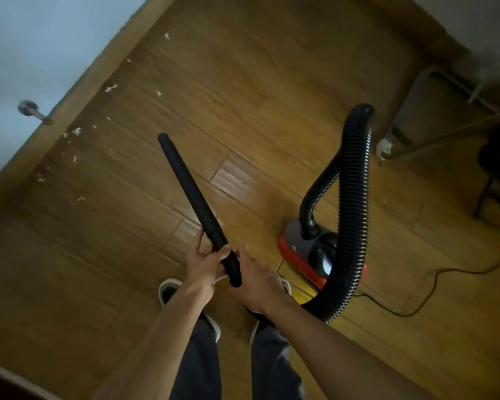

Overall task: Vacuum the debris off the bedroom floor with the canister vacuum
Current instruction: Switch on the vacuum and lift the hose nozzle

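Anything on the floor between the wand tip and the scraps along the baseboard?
In the head view, only bare wood floor lies between the wand tip and the nearest white scraps by the baseboard. Both hands grip the wand's near end.

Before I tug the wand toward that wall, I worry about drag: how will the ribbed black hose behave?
The ribbed hose arches high in a loop, so it probably flexes easily and springs back rather than kinking. Its far end plugs into the canister, which may trail or tip if pulled sideways. The wand, held by both hands, looks rigid.
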